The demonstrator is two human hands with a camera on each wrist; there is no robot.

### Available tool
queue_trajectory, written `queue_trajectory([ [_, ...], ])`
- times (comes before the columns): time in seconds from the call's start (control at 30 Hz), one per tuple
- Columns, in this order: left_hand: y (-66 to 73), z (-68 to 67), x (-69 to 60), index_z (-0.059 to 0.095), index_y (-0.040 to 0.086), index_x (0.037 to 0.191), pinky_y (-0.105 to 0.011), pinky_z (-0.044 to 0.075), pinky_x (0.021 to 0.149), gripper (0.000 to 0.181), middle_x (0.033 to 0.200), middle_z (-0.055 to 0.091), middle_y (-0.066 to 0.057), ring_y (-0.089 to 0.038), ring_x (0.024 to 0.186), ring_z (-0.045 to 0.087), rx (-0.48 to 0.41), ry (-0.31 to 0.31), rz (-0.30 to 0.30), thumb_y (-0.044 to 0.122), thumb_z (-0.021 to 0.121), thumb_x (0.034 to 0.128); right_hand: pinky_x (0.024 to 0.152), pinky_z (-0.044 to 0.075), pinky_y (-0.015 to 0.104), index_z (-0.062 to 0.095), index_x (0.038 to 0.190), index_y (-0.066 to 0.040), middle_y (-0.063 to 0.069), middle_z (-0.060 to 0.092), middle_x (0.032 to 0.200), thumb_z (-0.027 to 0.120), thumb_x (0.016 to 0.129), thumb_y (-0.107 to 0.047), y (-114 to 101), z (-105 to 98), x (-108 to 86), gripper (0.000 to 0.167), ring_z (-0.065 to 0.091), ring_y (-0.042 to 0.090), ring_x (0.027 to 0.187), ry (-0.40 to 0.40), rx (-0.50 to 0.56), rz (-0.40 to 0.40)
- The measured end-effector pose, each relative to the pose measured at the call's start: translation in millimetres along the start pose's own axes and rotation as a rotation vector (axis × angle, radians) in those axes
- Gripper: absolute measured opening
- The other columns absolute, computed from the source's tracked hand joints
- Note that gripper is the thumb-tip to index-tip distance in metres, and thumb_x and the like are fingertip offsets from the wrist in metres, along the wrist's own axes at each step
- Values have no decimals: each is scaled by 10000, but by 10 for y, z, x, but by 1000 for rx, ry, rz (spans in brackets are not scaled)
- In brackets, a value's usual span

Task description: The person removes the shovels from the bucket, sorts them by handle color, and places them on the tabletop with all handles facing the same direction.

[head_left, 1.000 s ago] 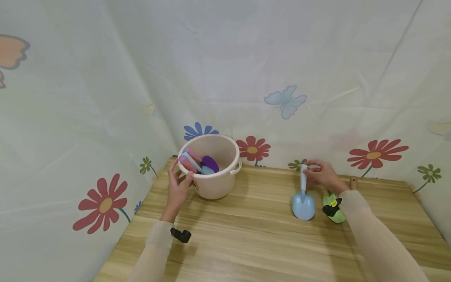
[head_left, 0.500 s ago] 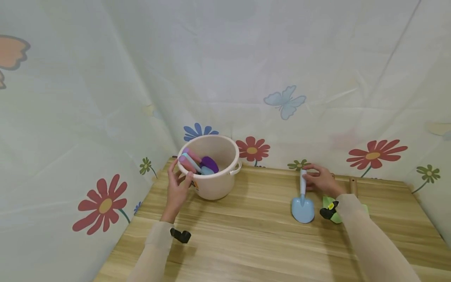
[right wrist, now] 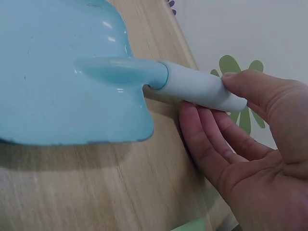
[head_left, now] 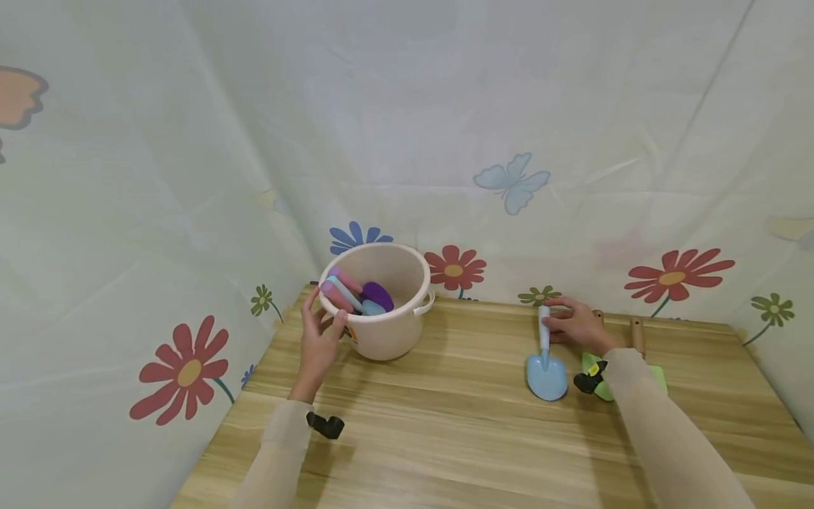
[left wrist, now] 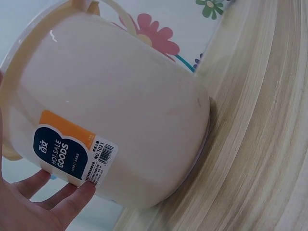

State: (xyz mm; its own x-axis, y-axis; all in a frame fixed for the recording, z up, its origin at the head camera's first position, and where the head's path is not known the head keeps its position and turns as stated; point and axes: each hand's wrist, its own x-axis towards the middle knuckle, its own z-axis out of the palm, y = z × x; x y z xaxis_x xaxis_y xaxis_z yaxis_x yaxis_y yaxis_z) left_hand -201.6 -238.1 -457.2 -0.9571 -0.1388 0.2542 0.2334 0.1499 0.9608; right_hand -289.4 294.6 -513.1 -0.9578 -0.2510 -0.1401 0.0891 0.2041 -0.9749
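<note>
A cream bucket (head_left: 388, 332) stands at the table's back left, with pink handles (head_left: 337, 295), a purple piece (head_left: 376, 297) and a light blue piece inside. My left hand (head_left: 320, 350) holds its near left side; in the left wrist view the fingers (left wrist: 72, 199) lie on the wall by a label (left wrist: 72, 147). Further right, my right hand (head_left: 580, 325) pinches the pale handle (head_left: 544, 329) of a light blue shovel (head_left: 547, 378) between thumb and fingers. The right wrist view shows the handle (right wrist: 197, 87) across the fingertips, the blade (right wrist: 67, 72) close to the table.
Beside the right forearm lie green tools (head_left: 658, 378) with brown handles (head_left: 638, 336), partly hidden by the wrist and sleeve. A flower-printed curtain (head_left: 407, 141) rises behind the wooden table (head_left: 445, 424) and along its left side.
The shovel and my right hand have shifted slightly left and toward the table's front, uncovering more of the green tools. My left hand has stayed on the bucket.
</note>
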Motion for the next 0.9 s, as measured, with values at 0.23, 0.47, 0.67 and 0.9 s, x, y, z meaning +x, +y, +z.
queue_trajectory([
  [0.23, 190, 32, -82, 173, 193, 1630, -640, 477, 1014, 783, 1567, 366, -272, -452, 1328, 481, -6, 1, 8, 274, 651, 1016, 810, 622, 423, 384, 1509, 72, 411, 483, 1390, 658, 1009, -67, -35, 40, 21, 587, 691, 252, 995, 7, -51, 1],
  [0.47, 188, 32, -78, 172, 199, 1629, -650, 465, 1023, 778, 1572, 357, -276, -456, 1342, 471, -5, -2, 5, 280, 646, 1018, 824, 619, 409, 383, 1522, 62, 401, 473, 1416, 649, 1018, -83, -73, 76, 17, 588, 687, 268, 1023, 8, -90, 14],
  [0.67, 180, 32, -74, 176, 195, 1628, -652, 468, 1018, 777, 1566, 358, -284, -462, 1335, 473, -10, -3, 8, 274, 649, 1017, 819, 620, 394, 380, 1525, 66, 402, 481, 1410, 645, 1019, -77, -84, 83, 20, 589, 683, 276, 1033, 10, -108, 12],
  [0.9, 186, 40, -80, 182, 192, 1626, -655, 468, 1015, 772, 1562, 358, -287, -461, 1329, 477, -19, -3, 15, 261, 650, 1017, 825, 619, 401, 380, 1528, 61, 401, 479, 1408, 643, 1022, -81, -88, 91, 10, 588, 672, 320, 1069, 7, -109, 6],
])
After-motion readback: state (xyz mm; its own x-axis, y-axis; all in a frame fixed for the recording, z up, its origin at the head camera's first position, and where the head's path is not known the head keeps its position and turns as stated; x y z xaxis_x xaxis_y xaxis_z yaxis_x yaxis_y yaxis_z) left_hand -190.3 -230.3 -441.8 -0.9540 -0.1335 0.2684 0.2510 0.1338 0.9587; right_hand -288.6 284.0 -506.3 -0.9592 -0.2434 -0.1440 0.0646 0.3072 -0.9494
